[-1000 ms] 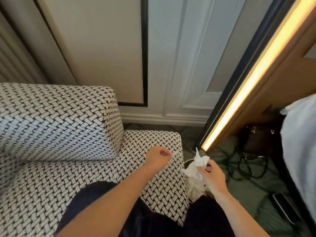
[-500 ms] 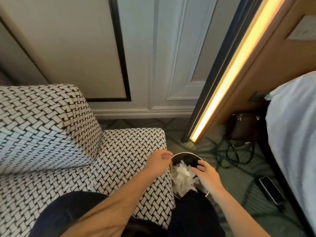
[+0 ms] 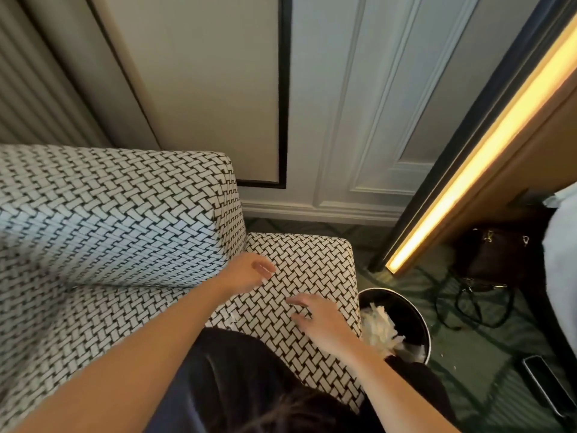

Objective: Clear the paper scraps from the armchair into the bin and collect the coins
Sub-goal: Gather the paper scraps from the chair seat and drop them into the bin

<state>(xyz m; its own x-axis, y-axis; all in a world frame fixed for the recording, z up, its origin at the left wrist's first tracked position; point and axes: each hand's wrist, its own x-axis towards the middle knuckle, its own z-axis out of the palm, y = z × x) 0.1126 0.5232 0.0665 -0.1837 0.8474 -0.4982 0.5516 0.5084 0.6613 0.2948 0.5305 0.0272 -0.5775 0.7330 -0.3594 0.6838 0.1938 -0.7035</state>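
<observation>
- right hand point(image 3: 321, 320) is flat on the armchair point(image 3: 125, 220) seat, fingers spread, holding nothing
- left hand point(image 3: 246, 271) hovers over the seat by the backrest, fingers loosely bent; can't tell if anything's in it
- small paper scrap point(image 3: 229, 318) on the seat between the arms
- bin point(image 3: 428, 335) on the floor right beside the chair, shredded paper point(image 3: 379, 328) piled inside
- handbag point(image 3: 493, 254) and cables point(image 3: 468, 310) further right

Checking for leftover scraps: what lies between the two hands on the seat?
Head view: only bare woven seat fabric lies between the left hand and the right hand.
</observation>
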